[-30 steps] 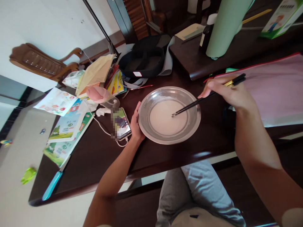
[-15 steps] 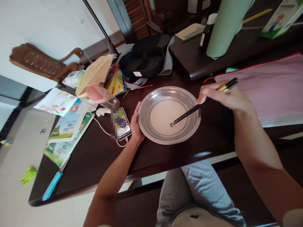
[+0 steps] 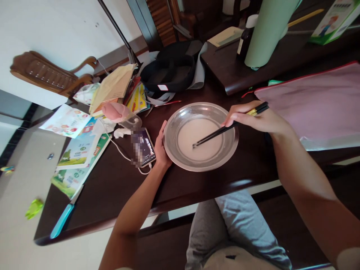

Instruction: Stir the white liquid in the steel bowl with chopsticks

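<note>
A round metal bowl (image 3: pixel 231 157) stands on the dark table near its front edge, with a pale, milky liquid (image 3: pixel 201 138) in it. My left hand (image 3: pixel 162 148) grips the bowl's left rim, its thumb side along the outer wall. Black chopsticks (image 3: pixel 215 134) with gold bands near the top are held in my right hand (image 3: pixel 250 117), above the bowl's right side. Their tips dip into the liquid left of the middle. Just left of my left hand lies a phone (image 3: pixel 144 147) with a lit screen and a white cable plugged in.
A knife with a blue handle (image 3: pixel 62 220) lies at the table's left end, beside booklets (image 3: pixel 74 152). Behind the bowl are a black case (image 3: pixel 168 75) and a red pencil (image 3: pixel 171 102). A pink mesh pouch (image 3: pixel 317 105) and a green cylinder (image 3: pixel 270 33) are at right.
My right hand has moved left and slightly down, carrying the chopstick tips leftward through the liquid. The phone's screen picture has turned darker. My left hand and the bowl stay almost in place.
</note>
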{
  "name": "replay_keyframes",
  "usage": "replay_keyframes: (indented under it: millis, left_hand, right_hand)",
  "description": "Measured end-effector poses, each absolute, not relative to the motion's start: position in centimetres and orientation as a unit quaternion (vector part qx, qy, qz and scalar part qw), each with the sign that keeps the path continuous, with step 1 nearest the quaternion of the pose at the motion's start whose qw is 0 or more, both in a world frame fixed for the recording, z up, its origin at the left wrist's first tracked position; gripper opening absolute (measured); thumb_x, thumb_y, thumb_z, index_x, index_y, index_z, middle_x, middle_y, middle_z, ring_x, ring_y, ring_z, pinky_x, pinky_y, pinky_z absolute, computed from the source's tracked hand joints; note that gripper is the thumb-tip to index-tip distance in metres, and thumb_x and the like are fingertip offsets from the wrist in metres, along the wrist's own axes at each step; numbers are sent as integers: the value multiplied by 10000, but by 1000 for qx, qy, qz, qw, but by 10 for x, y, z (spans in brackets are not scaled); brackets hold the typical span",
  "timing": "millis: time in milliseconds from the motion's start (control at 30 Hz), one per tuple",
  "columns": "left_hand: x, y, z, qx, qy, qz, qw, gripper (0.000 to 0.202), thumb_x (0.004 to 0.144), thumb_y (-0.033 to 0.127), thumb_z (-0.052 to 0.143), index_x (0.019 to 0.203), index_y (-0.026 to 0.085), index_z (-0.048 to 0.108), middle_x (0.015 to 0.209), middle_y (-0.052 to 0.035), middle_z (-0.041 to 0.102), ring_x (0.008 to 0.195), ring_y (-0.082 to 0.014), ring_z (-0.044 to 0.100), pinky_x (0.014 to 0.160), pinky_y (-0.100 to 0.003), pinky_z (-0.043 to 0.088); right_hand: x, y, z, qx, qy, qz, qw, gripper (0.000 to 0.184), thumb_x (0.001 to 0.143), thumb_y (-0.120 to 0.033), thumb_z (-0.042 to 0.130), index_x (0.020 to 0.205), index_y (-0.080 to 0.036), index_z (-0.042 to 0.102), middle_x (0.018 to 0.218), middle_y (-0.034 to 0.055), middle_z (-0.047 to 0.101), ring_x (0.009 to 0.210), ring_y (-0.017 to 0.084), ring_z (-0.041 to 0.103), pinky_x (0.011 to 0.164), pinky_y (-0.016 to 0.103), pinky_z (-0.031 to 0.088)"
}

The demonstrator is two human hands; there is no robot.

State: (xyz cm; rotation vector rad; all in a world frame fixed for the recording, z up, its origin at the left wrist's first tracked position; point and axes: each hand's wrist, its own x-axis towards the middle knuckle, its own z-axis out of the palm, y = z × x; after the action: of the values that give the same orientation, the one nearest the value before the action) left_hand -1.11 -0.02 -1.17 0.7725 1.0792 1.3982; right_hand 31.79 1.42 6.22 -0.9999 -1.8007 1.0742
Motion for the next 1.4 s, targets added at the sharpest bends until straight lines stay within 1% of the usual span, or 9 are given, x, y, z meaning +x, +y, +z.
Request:
replay_keyframes:
  millis: [100,200,400,600,800,900,1000,1233,1400]
  left_hand:
    - [-11,0,-11,329,458,597,570,515,958,552,744,1411,308,771,1602,-53,694,1601,-370,523,1350,-525,394]
    - [-12,0,-11,333,454,593,576,529,964,563,741,1427,308,763,1597,-61,698,1600,-383,522,1338,-539,410]
    - [-13,0,-14,347,458,591,566,573,957,572,734,1466,311,744,1638,-42,664,1612,-371,507,1358,-527,382]
    - [-15,2,-16,347,454,596,564,553,945,569,757,1431,306,767,1610,-52,689,1595,-375,530,1351,-534,391]
    - [-14,1,-15,337,452,587,581,577,958,580,731,1475,324,739,1622,-44,678,1589,-390,535,1341,-560,405]
    - [-14,2,-15,341,451,591,575,556,963,566,733,1457,311,750,1618,-47,682,1596,-381,528,1351,-546,392]
    - [-15,2,-16,348,453,593,567,528,973,562,736,1433,305,764,1608,-50,690,1605,-372,518,1363,-527,374]
    - [-16,2,-18,349,461,594,560,523,969,558,734,1432,316,765,1622,-32,678,1617,-360,505,1375,-530,353]
    - [-15,2,-16,352,456,594,561,536,951,571,758,1412,298,774,1617,-57,682,1600,-378,524,1357,-542,380]
  right_hand:
    - [321,15,63,-428,-695,382,434,419,967,-615,761,767,-262,865,867,61,871,875,246,807,861,375,578]
    - [327,14,64,-440,-662,367,483,455,982,-585,761,669,-262,827,748,47,831,787,231,787,851,372,568]
    - [319,15,62,-394,-713,420,400,474,941,-672,763,754,-247,860,831,64,860,857,256,816,832,371,588]
    - [331,17,61,-425,-670,360,491,473,975,-638,761,676,-280,835,737,36,828,773,232,789,848,383,576]
    - [319,17,59,-372,-723,419,403,469,944,-692,758,776,-270,877,851,55,870,840,238,814,795,364,576]
    - [323,18,58,-409,-703,374,445,441,969,-659,753,793,-276,879,877,53,875,875,243,812,841,376,573]
    - [332,17,60,-426,-671,351,495,469,974,-644,765,687,-281,842,748,38,832,762,232,782,822,387,564]
    - [320,15,60,-376,-722,415,407,453,943,-675,771,778,-266,875,857,53,867,854,244,816,803,365,571]
    - [332,17,58,-422,-671,359,493,476,966,-657,768,687,-279,842,742,41,820,751,234,767,821,396,559]
